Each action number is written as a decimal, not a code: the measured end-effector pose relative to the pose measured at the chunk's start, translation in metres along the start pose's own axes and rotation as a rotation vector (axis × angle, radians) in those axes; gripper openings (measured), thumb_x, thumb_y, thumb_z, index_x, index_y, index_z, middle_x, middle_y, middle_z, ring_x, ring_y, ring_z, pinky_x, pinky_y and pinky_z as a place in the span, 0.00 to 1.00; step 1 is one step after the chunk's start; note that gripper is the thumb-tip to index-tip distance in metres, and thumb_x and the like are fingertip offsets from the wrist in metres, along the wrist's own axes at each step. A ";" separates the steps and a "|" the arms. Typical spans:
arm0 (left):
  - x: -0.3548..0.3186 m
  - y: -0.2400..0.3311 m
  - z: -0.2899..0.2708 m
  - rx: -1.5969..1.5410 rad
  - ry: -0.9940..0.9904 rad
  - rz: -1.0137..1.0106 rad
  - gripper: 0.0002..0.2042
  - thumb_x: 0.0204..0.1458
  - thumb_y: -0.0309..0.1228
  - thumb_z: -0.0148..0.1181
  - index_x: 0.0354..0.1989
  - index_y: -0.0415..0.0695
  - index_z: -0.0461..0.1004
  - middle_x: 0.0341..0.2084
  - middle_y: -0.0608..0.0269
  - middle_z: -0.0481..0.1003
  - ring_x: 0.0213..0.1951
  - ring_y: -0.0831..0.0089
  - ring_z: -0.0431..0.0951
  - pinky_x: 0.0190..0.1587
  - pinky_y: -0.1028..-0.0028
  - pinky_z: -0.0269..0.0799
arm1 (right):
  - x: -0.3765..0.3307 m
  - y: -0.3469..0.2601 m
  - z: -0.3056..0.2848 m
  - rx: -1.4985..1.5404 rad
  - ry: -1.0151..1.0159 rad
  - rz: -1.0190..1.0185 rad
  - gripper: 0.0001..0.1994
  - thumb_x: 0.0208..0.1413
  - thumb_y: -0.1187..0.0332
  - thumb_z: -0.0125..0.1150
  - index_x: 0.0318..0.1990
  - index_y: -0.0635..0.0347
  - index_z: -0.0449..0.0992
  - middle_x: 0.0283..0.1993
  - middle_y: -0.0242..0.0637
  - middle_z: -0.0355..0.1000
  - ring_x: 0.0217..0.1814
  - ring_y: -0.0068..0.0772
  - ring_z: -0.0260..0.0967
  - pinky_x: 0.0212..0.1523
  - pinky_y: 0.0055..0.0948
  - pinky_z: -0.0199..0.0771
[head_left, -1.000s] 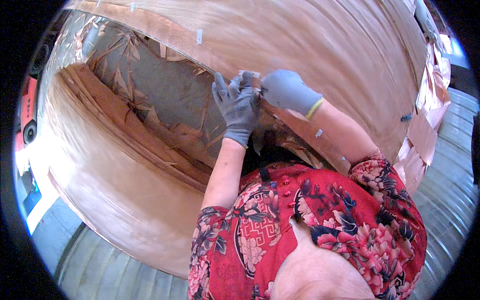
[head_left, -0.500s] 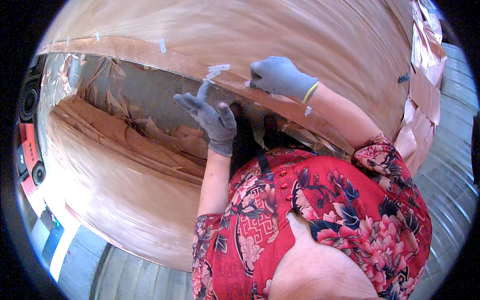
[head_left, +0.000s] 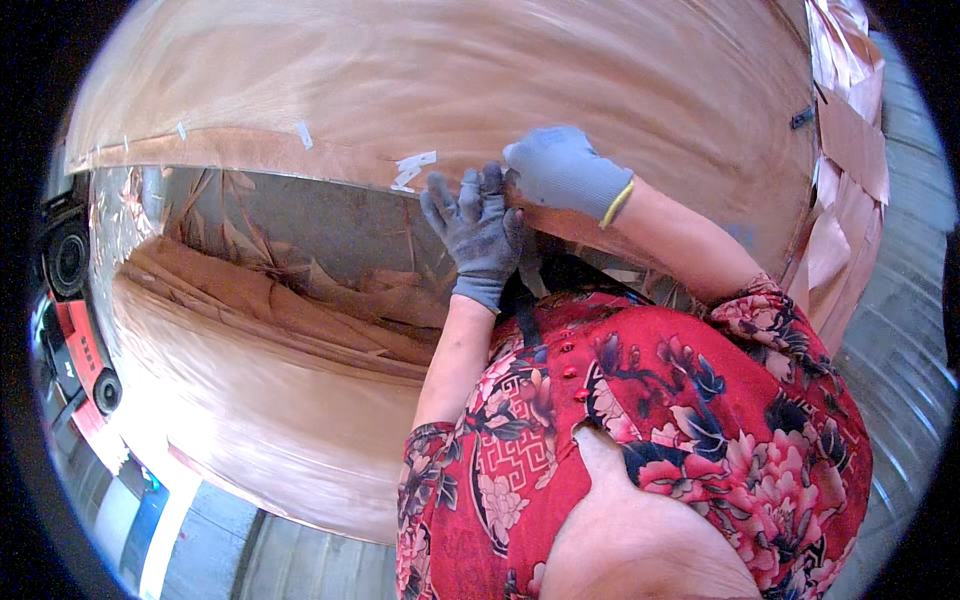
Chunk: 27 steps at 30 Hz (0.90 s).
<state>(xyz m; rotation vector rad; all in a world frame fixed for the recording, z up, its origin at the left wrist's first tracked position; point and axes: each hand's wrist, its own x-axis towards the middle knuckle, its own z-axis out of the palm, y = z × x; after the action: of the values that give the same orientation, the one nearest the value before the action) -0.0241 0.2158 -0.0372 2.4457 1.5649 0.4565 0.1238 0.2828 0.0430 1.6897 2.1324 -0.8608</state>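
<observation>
Thin reddish wood veneer sheets (head_left: 450, 90) fill my view, the far one spread wide, a torn gap with loose scraps (head_left: 300, 290) at left. White tape strips (head_left: 412, 168) sit on the sheet's near edge, just left of my hands. My left hand (head_left: 478, 228), grey-gloved, lies flat with fingers spread, holding nothing, pressing the edge. My right hand (head_left: 560, 170) curls knuckles-up over the same edge; whether it pinches anything I cannot tell. I judge firm, even pressure along the seam matters most.
</observation>
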 end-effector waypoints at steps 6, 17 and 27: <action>-0.002 -0.003 -0.009 0.014 0.032 0.016 0.22 0.53 0.51 0.35 0.53 0.58 0.65 0.51 0.62 0.56 0.61 0.42 0.39 0.58 0.44 0.31 | -0.066 0.000 0.024 0.264 0.047 0.098 0.17 0.51 0.55 0.47 0.25 0.60 0.74 0.27 0.49 0.71 0.33 0.49 0.70 0.32 0.43 0.68; 0.060 -0.096 -0.017 0.321 0.012 0.100 0.35 0.52 0.52 0.39 0.63 0.47 0.37 0.60 0.43 0.44 0.62 0.42 0.35 0.61 0.53 0.28 | -0.116 0.028 0.041 1.047 0.255 0.359 0.11 0.53 0.64 0.50 0.27 0.64 0.70 0.14 0.35 0.65 0.15 0.22 0.63 0.19 0.24 0.62; 0.034 -0.119 0.003 0.231 -0.088 0.178 0.38 0.50 0.52 0.42 0.61 0.36 0.42 0.61 0.41 0.41 0.62 0.41 0.35 0.62 0.55 0.28 | -0.182 0.045 0.111 1.584 0.808 0.571 0.11 0.53 0.64 0.53 0.37 0.62 0.72 0.21 0.28 0.68 0.19 0.15 0.62 0.19 0.17 0.62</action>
<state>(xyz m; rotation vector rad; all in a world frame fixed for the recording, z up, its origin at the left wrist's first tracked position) -0.1104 0.2968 -0.0738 2.7513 1.4431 0.2015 0.2011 0.0789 0.0464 3.5322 0.6858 -2.1356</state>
